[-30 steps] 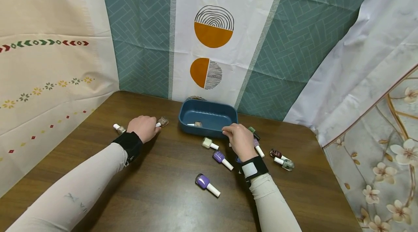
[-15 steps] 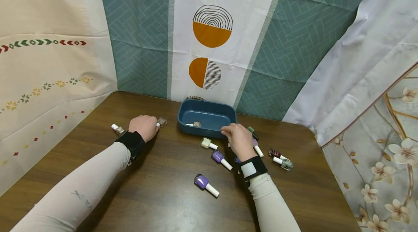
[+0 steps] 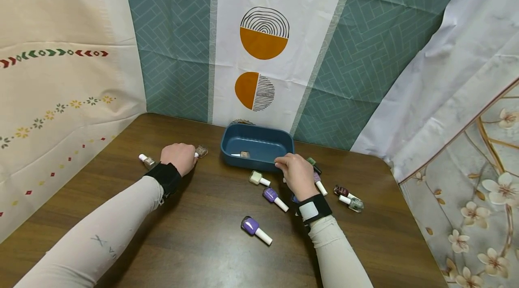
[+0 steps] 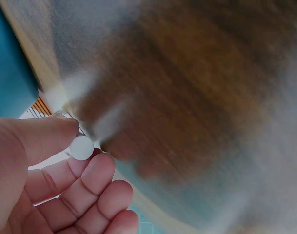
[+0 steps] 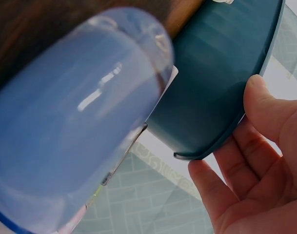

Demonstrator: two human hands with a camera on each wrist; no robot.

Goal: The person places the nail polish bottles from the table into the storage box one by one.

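My left hand [image 3: 178,158] pinches the white cap [image 4: 82,147] of a glittery nail polish bottle [image 3: 201,151] at the left of the table, between thumb and fingertips. The bottle lies left of a dark blue rectangular bin [image 3: 259,165]. At the bin's front right corner, my right hand [image 3: 298,171] grips the rim, with the thumb on one side of the wall and fingers on the other in the right wrist view. Inside the bin lies one glittery nail polish bottle [image 3: 244,154] with a white cap.
Before the bin lie a pale green polish [image 3: 256,177] and two purple ones [image 3: 270,194] [image 3: 251,225]. A blue polish [image 5: 80,117] sits near my right wrist. Dark red [image 3: 341,190] and green glitter [image 3: 356,204] bottles lie right; another glitter bottle [image 3: 149,162] lies left. Curtains border the table.
The head view shifts very slightly. Both hands keep their places, the left on the polish cap and the right on the bin's rim.
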